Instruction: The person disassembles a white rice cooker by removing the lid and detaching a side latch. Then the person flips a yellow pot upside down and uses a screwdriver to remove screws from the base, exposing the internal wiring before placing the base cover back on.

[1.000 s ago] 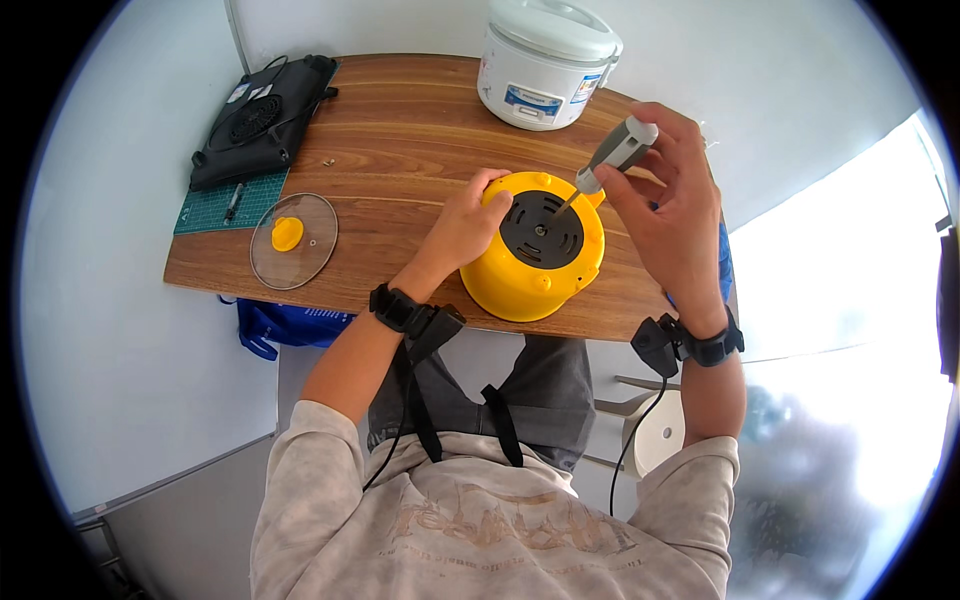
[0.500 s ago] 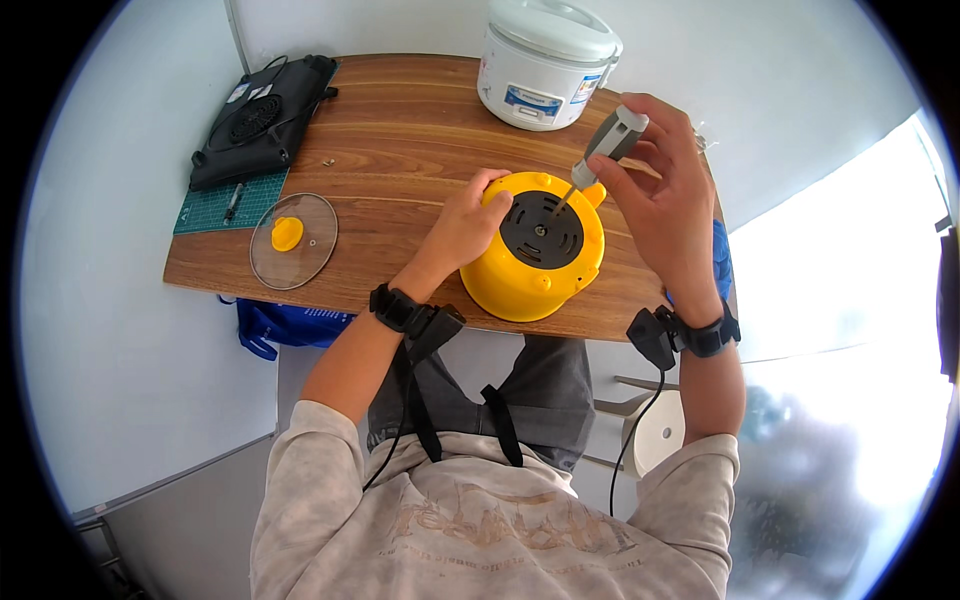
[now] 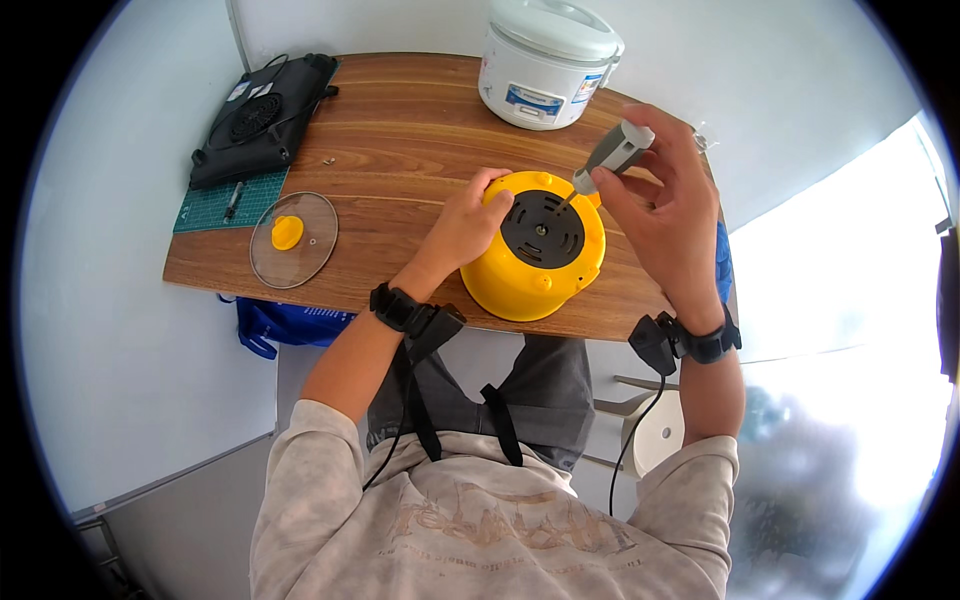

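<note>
One upturned pot in left grip; right grip holds screwdriver; rice cooker lidded.

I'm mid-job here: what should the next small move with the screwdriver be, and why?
I'd probably line the screwdriver up squarely with the central screw in the black base plate. The right hand holds it at a slant, pointing toward that screw; whether its tip is seated is hard to tell. The left hand already grips the yellow pot.
</note>
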Demonstrator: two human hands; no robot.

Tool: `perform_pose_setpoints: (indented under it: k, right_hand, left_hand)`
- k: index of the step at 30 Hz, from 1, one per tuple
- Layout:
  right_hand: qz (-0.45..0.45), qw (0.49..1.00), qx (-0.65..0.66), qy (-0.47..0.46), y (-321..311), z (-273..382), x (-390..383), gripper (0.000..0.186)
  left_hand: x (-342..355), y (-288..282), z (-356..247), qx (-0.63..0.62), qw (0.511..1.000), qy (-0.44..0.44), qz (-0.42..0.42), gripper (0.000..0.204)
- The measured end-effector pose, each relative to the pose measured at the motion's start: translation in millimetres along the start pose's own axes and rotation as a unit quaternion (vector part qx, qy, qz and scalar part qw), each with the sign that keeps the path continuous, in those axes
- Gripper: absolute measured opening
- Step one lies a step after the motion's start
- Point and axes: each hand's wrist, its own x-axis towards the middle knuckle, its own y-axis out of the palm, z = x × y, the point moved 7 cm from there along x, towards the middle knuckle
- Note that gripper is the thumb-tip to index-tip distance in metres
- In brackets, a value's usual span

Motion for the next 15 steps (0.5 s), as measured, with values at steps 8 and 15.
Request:
perform_pose_setpoints:
  k: [8,15]
  right_hand:
    - [-0.008,1.0,0.013,0.026,-4.4,-10.4,-0.8,0.048]
    - [-0.011,1.0,0.007,0.02,-4.6,-11.2,-0.9,0.049]
  left_hand:
    - [-1.5,-0.7,-2.8,0.002,1.0,-0.007,-0.004,0.044]
    - [-2.3,-1.3,-4.9,-0.002,1.0,-0.003,-0.01,0.044]
